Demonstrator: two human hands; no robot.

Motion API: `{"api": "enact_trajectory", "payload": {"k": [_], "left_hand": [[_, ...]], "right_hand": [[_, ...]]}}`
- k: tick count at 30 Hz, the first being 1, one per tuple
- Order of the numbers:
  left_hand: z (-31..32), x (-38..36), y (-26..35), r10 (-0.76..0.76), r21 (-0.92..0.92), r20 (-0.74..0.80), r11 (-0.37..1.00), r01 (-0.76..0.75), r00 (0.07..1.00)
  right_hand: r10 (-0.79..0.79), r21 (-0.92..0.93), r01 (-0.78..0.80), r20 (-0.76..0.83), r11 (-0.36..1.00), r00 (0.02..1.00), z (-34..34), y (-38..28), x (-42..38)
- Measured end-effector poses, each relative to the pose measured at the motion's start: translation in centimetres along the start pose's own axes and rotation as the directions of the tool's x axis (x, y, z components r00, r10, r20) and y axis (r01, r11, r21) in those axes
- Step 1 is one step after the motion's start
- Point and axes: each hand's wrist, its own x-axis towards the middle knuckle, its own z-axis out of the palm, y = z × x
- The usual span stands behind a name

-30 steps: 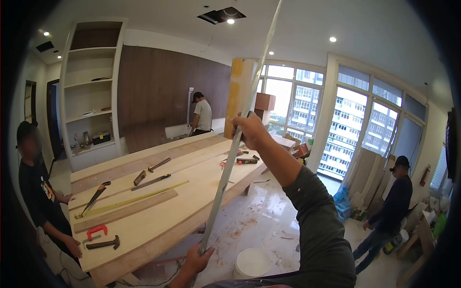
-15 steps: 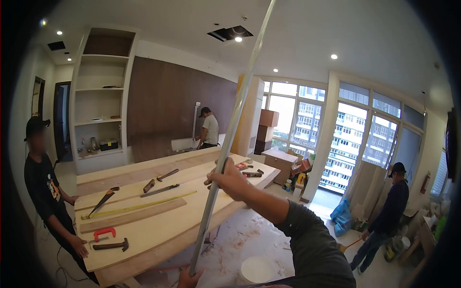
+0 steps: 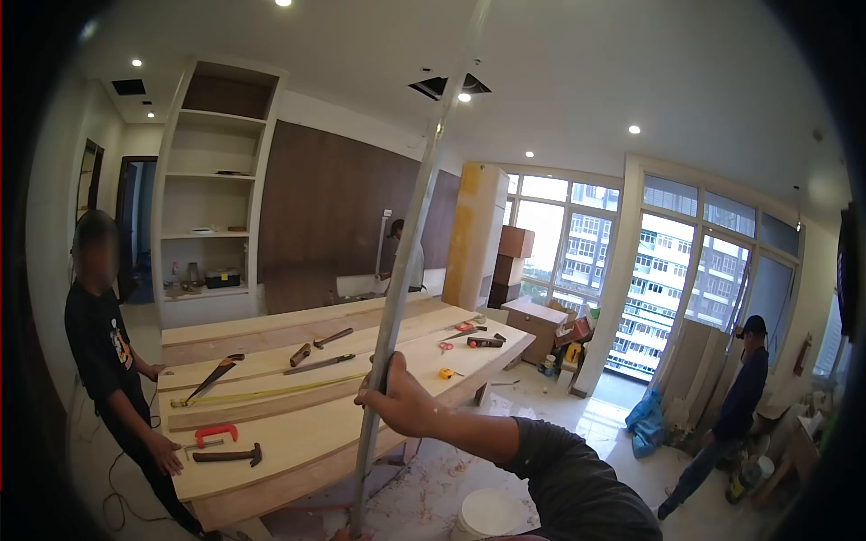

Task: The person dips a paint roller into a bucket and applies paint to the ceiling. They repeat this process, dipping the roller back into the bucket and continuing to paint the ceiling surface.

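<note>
My right hand (image 3: 397,402) is wrapped round a long, straight metal bar (image 3: 408,257) that stands nearly upright and leans a little to the right at the top. Only a sliver of my left hand (image 3: 341,535) shows at the bottom edge, closed at the bar's lower end; most of it is cut off. Just behind the bar is a wooden worktable (image 3: 307,433). On its top lie a hammer (image 3: 227,454), a red clamp (image 3: 216,434), a handsaw (image 3: 213,379), a yellow tape measure (image 3: 446,373) and a hand plane (image 3: 485,343).
A co-worker (image 3: 113,352) stands at the table's left end, one hand near its corner. Another person (image 3: 410,257) is at the brown wall panel, and a third (image 3: 744,397) stands right. A white bucket (image 3: 492,514) sits on the floor below my right arm. Shelves (image 3: 212,234) stand behind.
The view has shifted, so the room appears lower and further right. The bar stands slightly more upright, still in my hands. The yellow tape measure's case now shows beside my right hand.
</note>
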Motion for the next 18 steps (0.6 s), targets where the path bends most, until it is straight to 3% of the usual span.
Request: {"api": "enact_trajectory", "payload": {"k": [7, 18], "left_hand": [[-3.4, -4.3, -1.5, -0.006, 0.047, -0.024, 0.999, 0.007, 1.000], [-5.3, -7.5, -2.3, 0.057, 0.027, -0.081, 0.998, -0.055, 0.995]], "right_hand": [[-0.061, 0.173, 0.053, 0.047, 0.983, 0.997, 4.2, -3.5, -1.8], [-0.048, 0.278, 0.026, 0.070, 0.960, 0.996, 3.5, -5.6, -2.2]]}}
